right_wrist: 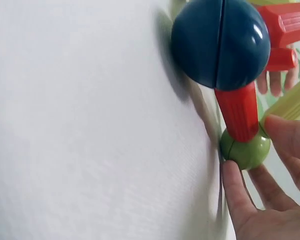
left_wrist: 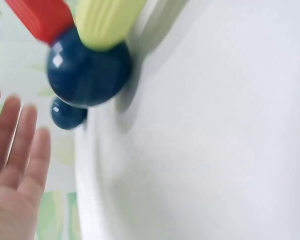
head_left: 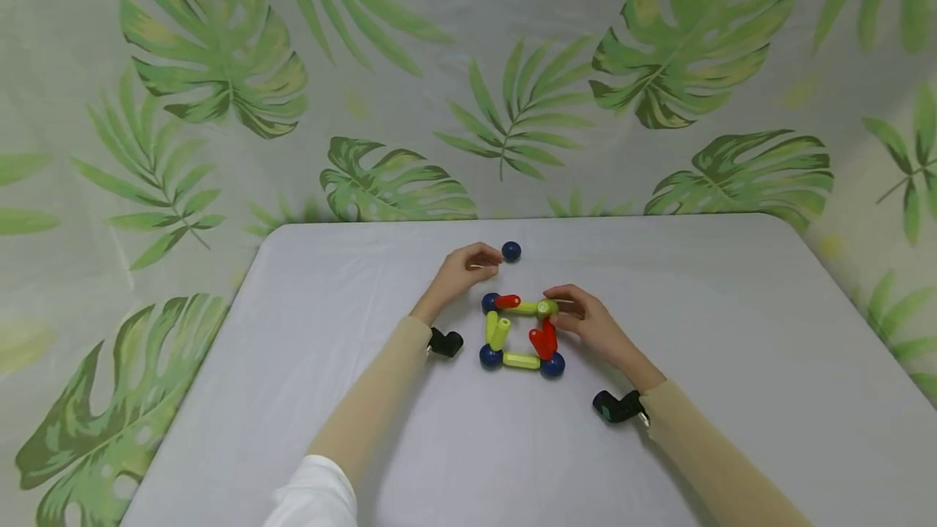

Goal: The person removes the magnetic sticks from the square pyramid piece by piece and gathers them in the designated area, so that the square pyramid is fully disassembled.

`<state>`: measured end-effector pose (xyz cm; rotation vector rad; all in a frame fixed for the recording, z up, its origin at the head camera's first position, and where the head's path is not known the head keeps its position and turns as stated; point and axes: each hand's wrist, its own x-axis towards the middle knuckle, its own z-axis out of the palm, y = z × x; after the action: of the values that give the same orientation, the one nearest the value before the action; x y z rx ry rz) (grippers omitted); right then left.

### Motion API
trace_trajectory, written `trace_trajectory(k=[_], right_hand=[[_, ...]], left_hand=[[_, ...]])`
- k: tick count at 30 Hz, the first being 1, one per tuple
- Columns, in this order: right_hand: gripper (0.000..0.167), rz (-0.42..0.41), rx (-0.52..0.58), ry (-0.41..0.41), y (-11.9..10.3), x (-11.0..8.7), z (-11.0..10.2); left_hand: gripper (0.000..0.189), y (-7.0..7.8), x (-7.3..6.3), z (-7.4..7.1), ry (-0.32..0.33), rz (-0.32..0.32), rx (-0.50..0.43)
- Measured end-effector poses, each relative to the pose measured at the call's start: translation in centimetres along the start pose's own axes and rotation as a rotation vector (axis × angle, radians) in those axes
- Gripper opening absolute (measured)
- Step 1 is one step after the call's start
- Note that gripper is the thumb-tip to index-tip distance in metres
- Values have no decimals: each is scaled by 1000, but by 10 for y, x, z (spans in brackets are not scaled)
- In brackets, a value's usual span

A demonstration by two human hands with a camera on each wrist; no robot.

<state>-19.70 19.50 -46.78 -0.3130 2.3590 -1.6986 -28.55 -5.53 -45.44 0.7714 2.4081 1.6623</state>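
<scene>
On the table lies a square frame of magnetic building sticks and balls. Dark blue balls form three corners, such as the near-left blue ball (head_left: 491, 356), and a green ball (head_left: 546, 308) forms the far-right one. My right hand (head_left: 596, 328) grips that green ball between thumb and fingers, which curve round it in the right wrist view. A red stick (right_wrist: 238, 112) joins it to the near-right blue ball (right_wrist: 220, 42). My left hand (head_left: 459, 273) holds nothing, its fingers extended beside a loose blue ball (head_left: 511, 251) behind the frame.
A yellow-green stick (head_left: 501, 333) and a red stick (head_left: 538, 343) rise from the near corners. Another red stick (head_left: 507, 301) rises at the far left. The white table (head_left: 732, 307) ends at a leaf-patterned cloth (head_left: 512, 104) behind.
</scene>
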Motion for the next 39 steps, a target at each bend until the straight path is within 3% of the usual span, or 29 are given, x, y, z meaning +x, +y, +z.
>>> trace_trajectory(k=[4, 9, 25, 29, 39], right_hand=[[41, -14, 18, 23, 1, -3, 1], [37, -42, 20, 53, 2, -4, 2], [33, -15, 15, 68, 5, -3, 8], [32, -25, 12, 66, 1, -4, 9], [27, -53, -48, 90, 7, 0, 7]], left_hand=[[20, 8, -21, 3, -134, 52, 8], [23, 12, -35, 12, -183, 85, 75], [15, 20, -41, 23, -105, 210, 430], [16, 20, -41, 22, -56, 189, 431], [23, 12, -41, 9, 61, 105, 311]])
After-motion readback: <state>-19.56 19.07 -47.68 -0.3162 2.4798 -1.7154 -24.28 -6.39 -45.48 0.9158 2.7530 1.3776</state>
